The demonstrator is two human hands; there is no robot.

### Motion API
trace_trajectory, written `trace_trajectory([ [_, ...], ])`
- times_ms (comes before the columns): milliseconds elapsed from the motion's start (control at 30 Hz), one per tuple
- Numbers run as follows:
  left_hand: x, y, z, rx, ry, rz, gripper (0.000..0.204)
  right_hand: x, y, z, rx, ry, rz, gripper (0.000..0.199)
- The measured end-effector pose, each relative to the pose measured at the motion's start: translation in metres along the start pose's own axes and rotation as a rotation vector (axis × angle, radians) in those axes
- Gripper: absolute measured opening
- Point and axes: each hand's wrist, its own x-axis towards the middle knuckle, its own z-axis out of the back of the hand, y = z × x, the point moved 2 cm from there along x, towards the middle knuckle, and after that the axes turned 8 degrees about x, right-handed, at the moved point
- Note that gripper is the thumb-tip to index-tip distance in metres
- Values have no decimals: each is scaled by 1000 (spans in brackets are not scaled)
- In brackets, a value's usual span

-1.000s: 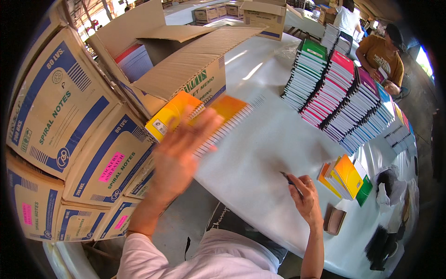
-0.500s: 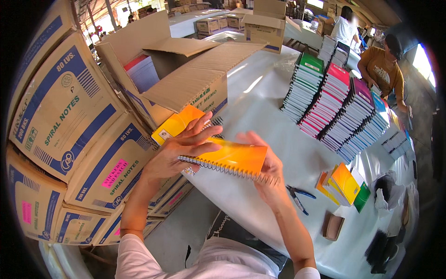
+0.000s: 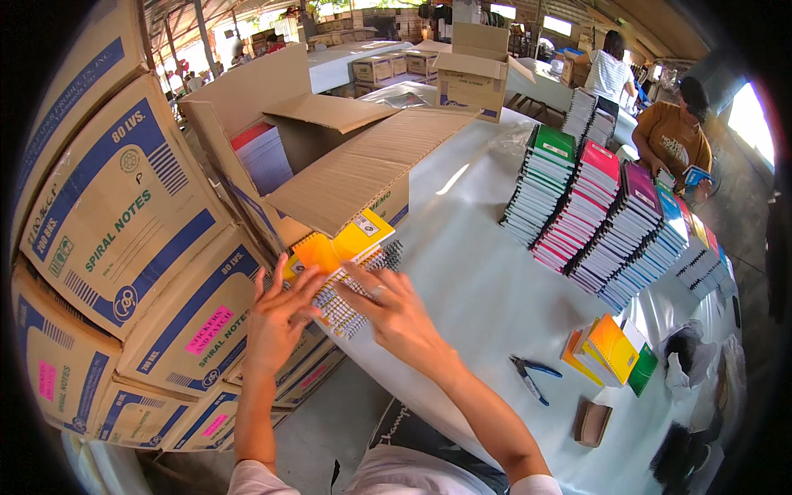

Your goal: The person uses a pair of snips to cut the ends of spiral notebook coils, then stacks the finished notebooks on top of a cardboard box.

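Observation:
A stack of spiral notebooks with yellow-orange covers lies at the table's left edge, partly under a carton flap. Their wire coils face me in rows along the stack's near side. My left hand is at the stack's left end, fingers spread, holding nothing. Beside its near side is my right hand, its index finger stretched out to the top notebooks' coiled edge. That hand's other fingers are loosely bent, and nothing shows in its grasp. The notebooks' lower left part is hidden behind my hands.
An open carton holding notebooks stands behind the stack. Closed cartons are piled at left. Tall notebook stacks, cutting pliers, loose notebooks and a small brown box occupy the table's right. A co-worker handles a notebook beyond.
The yellow-orange notebook held between both hands is out of them, and the stack now shows at the table edge. My right hand has moved left; the left has lowered slightly.

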Motion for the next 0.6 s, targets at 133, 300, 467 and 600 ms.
trace_trajectory([
  [133, -4, -3, -2, 107, 33, 22, 52, -67, -11, 76, -168, -91, -240, 51],
  [300, 21, -8, 11, 129, 98, -167, 70, -150, -10, 188, -345, -460, -626, 30],
  [467, 34, 6, 18, 18, 413, -229, 71, -231, -5, 269, -625, -534, -665, 25],
  [600, 28, 8, 16, 132, 412, -225, 63, -286, -3, 291, -573, -566, -734, 21],
])
